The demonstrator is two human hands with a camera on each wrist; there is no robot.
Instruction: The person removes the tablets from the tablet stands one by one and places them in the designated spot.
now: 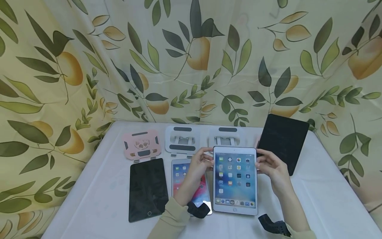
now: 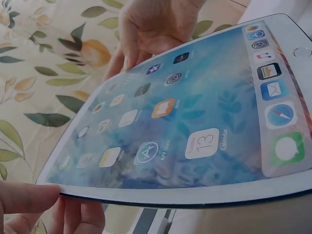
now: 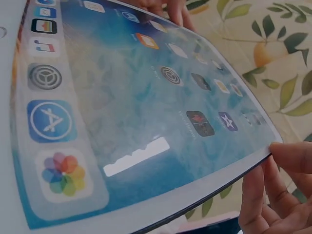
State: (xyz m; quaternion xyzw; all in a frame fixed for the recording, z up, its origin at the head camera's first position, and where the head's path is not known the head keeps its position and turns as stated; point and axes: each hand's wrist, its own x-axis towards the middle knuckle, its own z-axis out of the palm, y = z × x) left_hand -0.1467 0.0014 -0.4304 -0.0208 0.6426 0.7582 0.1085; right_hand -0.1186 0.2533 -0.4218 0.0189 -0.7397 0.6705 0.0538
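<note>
A white-framed tablet point(image 1: 235, 181) with a lit screen of app icons is held upright between both hands. My left hand point(image 1: 200, 166) pinches its upper left edge, thumb on the front and fingers behind, as the left wrist view shows at the tablet's corner point(image 2: 51, 187). On the opposite edge my right hand point(image 1: 273, 167) pinches the frame, with the thumb point(image 3: 292, 156) over the front rim and fingers underneath. Behind my left forearm, a second lit tablet point(image 1: 179, 176) with a pink and blue screen is partly hidden. The held tablet covers the lower part of a white stand point(image 1: 227, 136).
A dark-screened tablet point(image 1: 148, 191) leans at a pink stand point(image 1: 141, 142) on the left. Another white stand point(image 1: 182, 137) is at the back. At the right, a black tablet point(image 1: 283, 142) stands tilted. A leaf-patterned curtain point(image 1: 179, 66) hangs behind the white-covered table point(image 1: 322, 205).
</note>
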